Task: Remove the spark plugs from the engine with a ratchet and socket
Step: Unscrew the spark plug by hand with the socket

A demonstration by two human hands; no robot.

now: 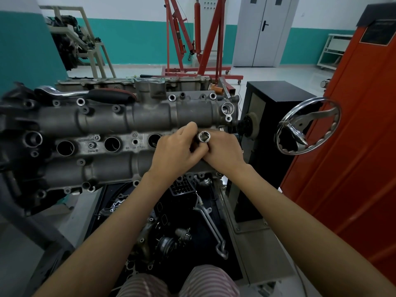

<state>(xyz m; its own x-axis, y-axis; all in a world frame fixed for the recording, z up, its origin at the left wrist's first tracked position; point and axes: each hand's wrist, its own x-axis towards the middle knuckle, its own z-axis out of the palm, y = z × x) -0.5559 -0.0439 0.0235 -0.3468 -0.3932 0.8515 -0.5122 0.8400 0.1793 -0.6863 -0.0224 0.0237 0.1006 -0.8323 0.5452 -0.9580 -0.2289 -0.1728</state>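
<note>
Together, the left hand (175, 150) and right hand (222, 152) curl their fingers round a socket (204, 137) over the right end of the engine (90, 125), its open end facing up. Along the engine's far edge lies the ratchet (85, 94), untouched.

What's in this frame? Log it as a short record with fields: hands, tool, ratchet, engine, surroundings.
left hand: left hand curled around the socket's lower part
right hand: right hand grips the socket from the other side
tool: socket, open square-drive end facing the camera, held over the engine
ratchet: ratchet lies unattached on the engine's far edge, red-and-black handle pointing right
engine: cylinder head cover with three plug wells visible in a row; what is inside them cannot be told
surroundings: chrome handwheel at right, red engine hoist behind
</note>
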